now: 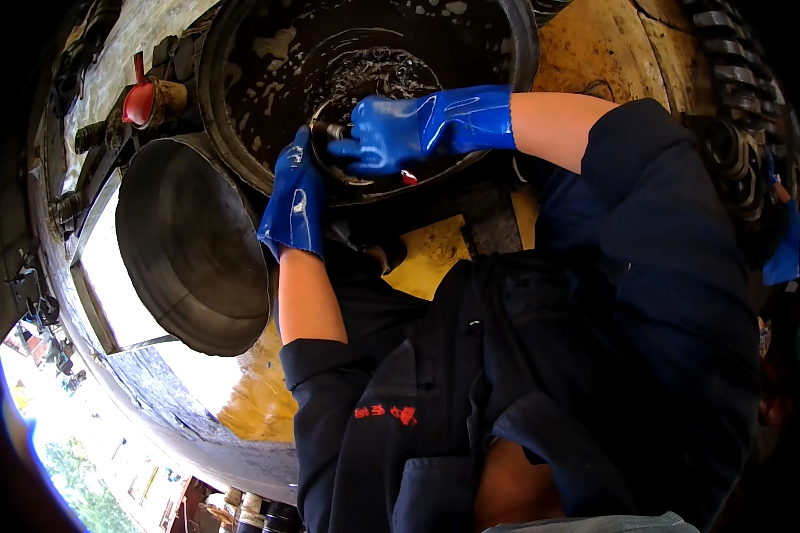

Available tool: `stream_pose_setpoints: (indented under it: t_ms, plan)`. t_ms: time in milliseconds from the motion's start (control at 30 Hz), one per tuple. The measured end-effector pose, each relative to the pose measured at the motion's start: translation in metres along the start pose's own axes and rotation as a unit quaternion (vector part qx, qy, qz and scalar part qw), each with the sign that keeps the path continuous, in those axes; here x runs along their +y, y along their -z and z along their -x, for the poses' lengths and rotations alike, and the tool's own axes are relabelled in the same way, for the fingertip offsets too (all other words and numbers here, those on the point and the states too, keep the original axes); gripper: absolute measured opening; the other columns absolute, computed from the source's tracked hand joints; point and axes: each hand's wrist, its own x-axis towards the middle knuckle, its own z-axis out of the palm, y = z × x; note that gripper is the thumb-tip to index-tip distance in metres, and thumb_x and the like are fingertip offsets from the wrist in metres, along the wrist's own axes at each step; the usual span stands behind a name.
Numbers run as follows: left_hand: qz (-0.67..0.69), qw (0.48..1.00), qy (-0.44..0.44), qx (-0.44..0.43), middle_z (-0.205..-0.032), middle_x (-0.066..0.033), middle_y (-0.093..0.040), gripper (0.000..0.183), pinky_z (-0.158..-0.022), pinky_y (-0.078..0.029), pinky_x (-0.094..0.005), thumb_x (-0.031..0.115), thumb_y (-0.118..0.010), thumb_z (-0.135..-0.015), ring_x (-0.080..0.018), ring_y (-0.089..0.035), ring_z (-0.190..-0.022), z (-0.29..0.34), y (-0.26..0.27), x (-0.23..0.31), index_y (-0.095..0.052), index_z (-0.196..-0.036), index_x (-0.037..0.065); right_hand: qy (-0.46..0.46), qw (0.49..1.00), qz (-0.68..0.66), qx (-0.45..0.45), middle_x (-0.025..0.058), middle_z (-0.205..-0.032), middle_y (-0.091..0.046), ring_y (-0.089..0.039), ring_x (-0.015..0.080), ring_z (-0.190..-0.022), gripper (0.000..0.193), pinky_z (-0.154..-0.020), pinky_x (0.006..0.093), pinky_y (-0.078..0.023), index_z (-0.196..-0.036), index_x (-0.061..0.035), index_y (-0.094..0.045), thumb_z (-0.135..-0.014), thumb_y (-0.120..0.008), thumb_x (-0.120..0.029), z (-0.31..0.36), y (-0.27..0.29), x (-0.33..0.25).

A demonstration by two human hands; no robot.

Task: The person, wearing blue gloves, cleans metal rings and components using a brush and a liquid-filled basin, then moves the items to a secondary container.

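Apparently a wet-handling step: one round metal part, two blue-gloved hands, one liquid-filled tub.
Part: silvery, round, thin-edged, with a short cylindrical centre, just inside the near rim of a large, round, black tub of dark, foam-flecked liquid. Right hand, glossy blue rubber glove: fingers partly curled over the part; firmness of grip hidden. Left hand, matching glove: at the tub's near-left rim, fingertips beside the part's edge; contact and hold cannot be told. Alongside, left: a tilted, dark grey, round metal basin. Next move, as judged: calls for steady support from the left hand, the slick part being liable to slip.
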Motion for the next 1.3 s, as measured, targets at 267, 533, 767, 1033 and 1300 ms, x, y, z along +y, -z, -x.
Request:
stream_pose_setpoints:
  t_ms: [267, 533, 767, 1033, 1300]
  plan:
    - [-0.028, 0.992, -0.116, -0.033, -0.108, -0.0126, -0.075, 0.042, -0.088, -0.053, -0.0323, 0.033, -0.057, -0.109, -0.0223, -0.067, -0.096, 0.046, -0.049, 0.033, -0.071, -0.119, -0.004, -0.055, 0.995, 0.029, 0.082, 0.0090, -0.079, -0.069, -0.070, 0.0259, -0.065, 0.032, -0.051, 0.0396, -0.057, -0.134, -0.0113, -0.061, -0.103, -0.061, -0.021, 0.020, -0.024, 0.070]
    - [-0.100, 0.980, -0.170, -0.016, -0.117, -0.0152, -0.075, 0.043, -0.095, -0.053, -0.0318, 0.030, -0.056, -0.109, -0.0232, -0.069, -0.107, 0.047, -0.031, 0.023, -0.069, -0.127, -0.007, -0.310, 0.942, -0.095, -0.084, 0.0057, -0.118, -0.074, -0.073, 0.0319, -0.101, 0.034, -0.083, 0.0438, -0.061, -0.128, -0.0292, -0.067, -0.094, -0.066, -0.025, 0.026, -0.022, 0.046]
    - [-0.455, 0.827, -0.329, 0.031, -0.134, -0.0198, -0.069, 0.038, -0.106, -0.050, -0.0330, 0.009, -0.044, -0.109, -0.0289, -0.066, -0.123, 0.027, -0.009, 0.004, -0.063, -0.141, 0.001, -0.447, 0.855, -0.247, -0.090, 0.0175, -0.102, -0.076, -0.073, 0.0368, -0.094, 0.029, -0.081, 0.0476, -0.058, -0.111, -0.0131, -0.075, -0.094, -0.067, -0.035, 0.036, -0.027, 0.026]
    - [-0.398, 0.884, -0.246, -0.019, -0.139, -0.0215, -0.066, 0.043, -0.110, -0.048, -0.0354, 0.005, -0.040, -0.108, -0.0326, -0.063, -0.129, 0.056, -0.025, 0.028, -0.058, -0.147, 0.003, -0.484, 0.681, -0.549, 0.020, 0.0088, -0.090, -0.074, -0.067, 0.0173, -0.086, 0.044, -0.079, 0.0326, -0.050, -0.111, -0.0037, -0.077, -0.096, -0.069, -0.044, 0.057, 0.037, -0.016]
    - [-0.472, 0.832, -0.292, 0.027, -0.145, -0.0198, -0.063, 0.043, -0.111, -0.047, -0.0354, 0.009, -0.038, -0.111, -0.0316, -0.061, -0.132, 0.032, -0.026, 0.011, -0.057, -0.149, 0.005, -0.370, 0.783, -0.438, 0.239, 0.0113, -0.113, -0.075, -0.073, 0.0261, -0.101, 0.023, -0.089, 0.0376, -0.056, -0.124, -0.0073, -0.072, -0.102, -0.065, -0.012, 0.024, -0.064, 0.008]
